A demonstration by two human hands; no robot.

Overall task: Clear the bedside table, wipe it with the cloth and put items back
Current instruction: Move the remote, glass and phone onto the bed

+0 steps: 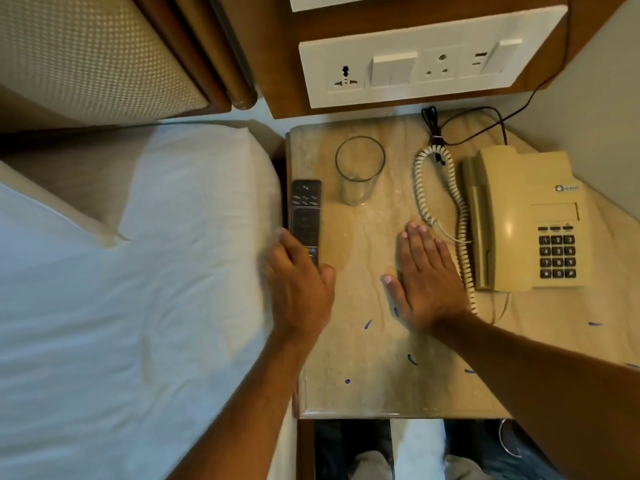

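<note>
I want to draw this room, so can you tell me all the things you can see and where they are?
Bedside table: one, beige marble with blue marks, right of the bed.
Glass: one, clear, empty, back of the table.
Remote: one, dark, table's left edge.
Telephone: one, cream, with coiled cord, table's right side.
Socket panel: one, white, on the wall behind.
Bed: one, white sheets, left.
Left hand: gripping the remote's near end.
Right hand: flat on the table, open.

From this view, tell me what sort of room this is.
Probably a hotel bedroom: a made bed with white linen, a corded desk phone on a marble bedside table, and a multi-socket switch panel on the wall.
</note>
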